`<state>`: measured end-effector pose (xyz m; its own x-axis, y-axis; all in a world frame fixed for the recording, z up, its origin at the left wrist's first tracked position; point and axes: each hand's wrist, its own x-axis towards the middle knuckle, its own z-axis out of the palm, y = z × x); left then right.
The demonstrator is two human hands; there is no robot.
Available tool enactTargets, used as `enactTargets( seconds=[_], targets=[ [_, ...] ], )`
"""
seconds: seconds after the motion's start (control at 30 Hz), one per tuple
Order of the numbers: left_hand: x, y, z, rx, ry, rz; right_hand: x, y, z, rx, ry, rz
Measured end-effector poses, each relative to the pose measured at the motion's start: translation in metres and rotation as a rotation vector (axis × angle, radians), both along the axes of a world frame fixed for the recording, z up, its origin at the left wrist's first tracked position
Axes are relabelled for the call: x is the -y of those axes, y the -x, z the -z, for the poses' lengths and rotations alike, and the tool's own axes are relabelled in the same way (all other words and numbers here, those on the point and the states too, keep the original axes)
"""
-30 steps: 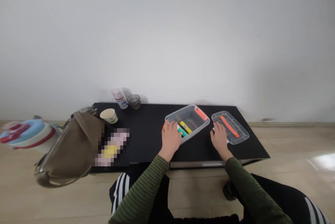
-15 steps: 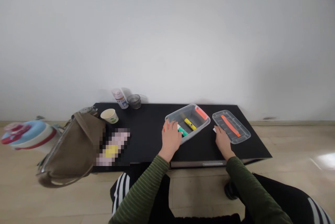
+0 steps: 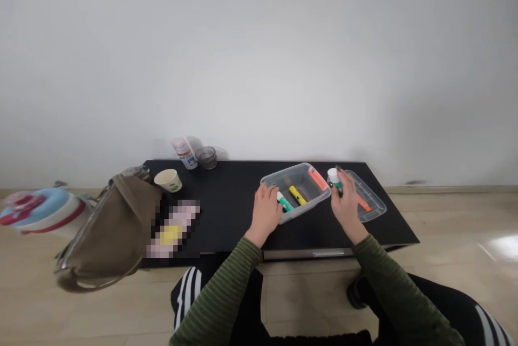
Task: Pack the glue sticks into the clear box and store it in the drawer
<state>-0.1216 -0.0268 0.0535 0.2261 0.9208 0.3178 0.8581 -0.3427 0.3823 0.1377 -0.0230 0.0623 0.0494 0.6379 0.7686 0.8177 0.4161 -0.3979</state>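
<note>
A clear plastic box (image 3: 275,175), with no lid on it, stands on the black table. In it lie a green glue stick or marker with a white end (image 3: 285,203) and a yellow tube-shaped stick (image 3: 297,195). My left hand (image 3: 266,210) grips the box's left end, fingers bent over the rim, hiding the clasp there. Right of the box, my right hand (image 3: 345,203) holds up a white-capped green glue stick (image 3: 334,177), its lower part hidden by the fingers. Behind that hand the clear lid (image 3: 376,207) with an orange handle lies flat on the table.
On the table's left are a paper cup (image 3: 168,180), a spray can (image 3: 185,154), a dark glass bowl (image 3: 206,157) and a blurred-out pink and yellow item (image 3: 172,232). A brown bag (image 3: 109,232) and a blue-topped bottle (image 3: 44,210) are farther left. A wall stands behind.
My right hand has risen from the table with the glue stick, which now stands upright in its fingers. The box has shifted slightly right, my left hand still at its left end.
</note>
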Motion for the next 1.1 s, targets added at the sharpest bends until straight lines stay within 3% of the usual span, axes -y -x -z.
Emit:
enactTargets(
  seconds=[0.13,0.43,0.63,0.8,1.1],
  targets=[
    [-0.002,-0.003,-0.001,-0.008,0.008,0.049,-0.013,0.009,-0.005,0.124,0.126,-0.190],
    [-0.010,0.000,0.002,0.002,-0.006,0.100,-0.034,0.002,0.001,0.500,0.313,-0.208],
    [-0.012,0.001,0.000,0.001,-0.004,0.119,-0.044,0.019,0.008,0.441,0.331,-0.440],
    [-0.014,0.002,0.004,-0.002,-0.023,0.133,-0.063,0.021,0.023,0.253,0.472,-0.318],
    [-0.014,0.001,0.003,-0.027,-0.034,0.140,-0.077,0.034,0.031,0.435,0.826,-0.004]
  ],
)
